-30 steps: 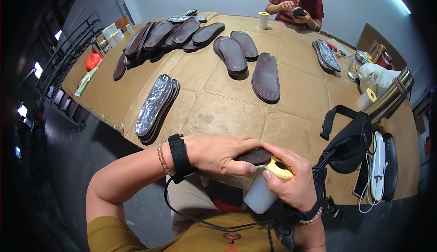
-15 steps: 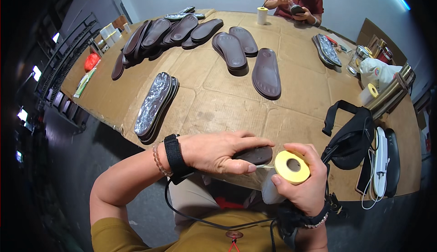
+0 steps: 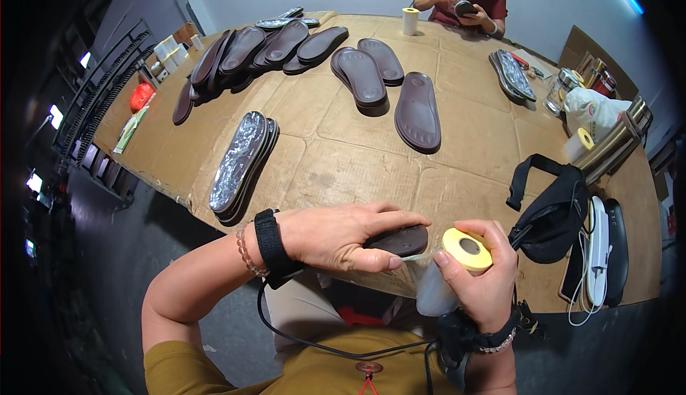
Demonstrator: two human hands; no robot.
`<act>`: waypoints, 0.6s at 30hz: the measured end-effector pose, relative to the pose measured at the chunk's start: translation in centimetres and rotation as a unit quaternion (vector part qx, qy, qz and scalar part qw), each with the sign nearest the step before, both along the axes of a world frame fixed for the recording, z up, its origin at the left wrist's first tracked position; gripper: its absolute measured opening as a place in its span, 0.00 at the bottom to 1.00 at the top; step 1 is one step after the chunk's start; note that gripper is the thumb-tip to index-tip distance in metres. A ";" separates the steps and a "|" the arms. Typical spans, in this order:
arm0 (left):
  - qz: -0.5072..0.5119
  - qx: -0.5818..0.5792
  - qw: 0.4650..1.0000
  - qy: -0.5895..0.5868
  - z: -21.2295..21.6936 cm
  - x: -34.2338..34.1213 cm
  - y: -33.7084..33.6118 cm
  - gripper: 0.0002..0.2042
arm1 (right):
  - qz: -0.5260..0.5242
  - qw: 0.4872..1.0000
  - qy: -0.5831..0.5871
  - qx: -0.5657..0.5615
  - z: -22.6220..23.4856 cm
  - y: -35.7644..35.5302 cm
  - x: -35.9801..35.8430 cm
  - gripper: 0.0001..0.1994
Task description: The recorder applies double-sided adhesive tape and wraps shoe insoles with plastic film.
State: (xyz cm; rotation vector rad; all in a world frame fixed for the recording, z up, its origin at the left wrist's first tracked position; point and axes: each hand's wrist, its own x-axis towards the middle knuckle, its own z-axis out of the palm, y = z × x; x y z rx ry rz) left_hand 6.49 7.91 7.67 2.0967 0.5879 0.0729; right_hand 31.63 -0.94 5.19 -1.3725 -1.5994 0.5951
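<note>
My left hand [image 3: 350, 238] lies over a dark brown shoe sole [image 3: 402, 241] at the table's near edge, its fingers along the far side and its thumb along the near side. The sole's middle and left end are hidden under the hand. In my right hand [image 3: 487, 275] is a roll of clear film [image 3: 434, 291] with a yellow ring-shaped end facing up, gripped between thumb and fingers. A thin twisted strand of film [image 3: 416, 257] runs from the roll to the left thumb by the sole.
Film-wrapped soles [image 3: 243, 159] are stacked at the left, more [image 3: 512, 75] at the far right. Bare brown soles [image 3: 361, 77] lie mid-table, with a heap [image 3: 243, 48] behind. A black waist bag [image 3: 554, 213] rests right of my hand. A person [image 3: 468, 2] handles a sole across the table.
My right hand has shifted slightly right, tilting the roll so its yellow end looks flatter. The film strand is a little longer. My left hand stays on the sole.
</note>
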 end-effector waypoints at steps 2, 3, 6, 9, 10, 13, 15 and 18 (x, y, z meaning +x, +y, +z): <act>0.000 0.000 1.000 0.003 0.1 0.0 0.0 0.40 | -0.002 1.000 0.009 -0.005 0.0 0.0 0.0 0.21; 0.001 0.000 1.000 0.006 0.1 0.1 0.0 0.39 | -0.001 1.000 0.009 -0.005 0.0 0.1 0.0 0.21; -0.001 0.011 1.000 0.005 0.0 0.1 0.0 0.39 | -0.002 1.000 0.007 -0.010 0.0 0.3 -0.1 0.21; -0.003 0.015 1.000 0.006 0.0 0.1 0.0 0.39 | -0.001 1.000 0.006 -0.005 -0.1 0.5 -0.1 0.21; -0.003 0.014 1.000 0.006 0.0 0.1 0.0 0.39 | 0.004 1.000 0.007 -0.006 -0.2 0.6 -0.1 0.21; -0.001 0.016 1.000 0.006 0.2 0.1 -0.1 0.39 | 0.007 1.000 0.011 -0.010 -0.1 0.6 -0.2 0.21; 0.010 0.008 1.000 0.006 0.3 0.1 -0.2 0.39 | 0.005 1.000 0.014 -0.013 0.2 0.4 -0.2 0.21; 0.012 0.028 0.999 0.010 0.2 0.1 -0.1 0.39 | -0.015 0.999 -0.021 0.032 0.9 -0.2 0.0 0.21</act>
